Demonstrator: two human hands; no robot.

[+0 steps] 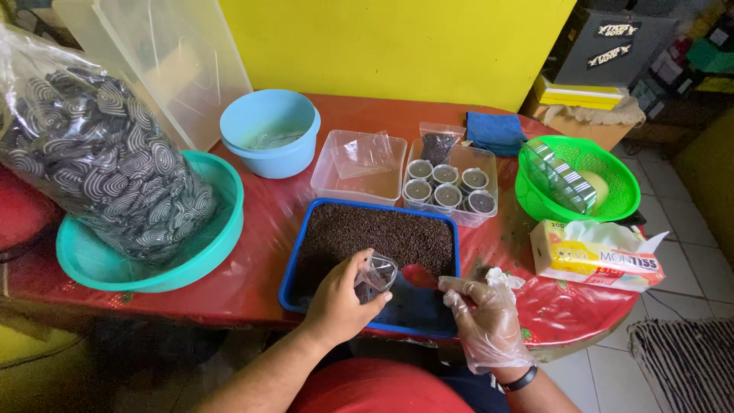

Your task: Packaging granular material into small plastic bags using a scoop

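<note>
The left hand [336, 302] is gripping a small clear cup [376, 274] over the blue tray [294, 268] of dark crumbs at six o'clock. The gloved right hand [485, 317] is hovering open beside it. Tilting the cup low over the tray should limit spills. A yellow-and-white tissue box [592, 260] is lying at three o'clock.
</note>
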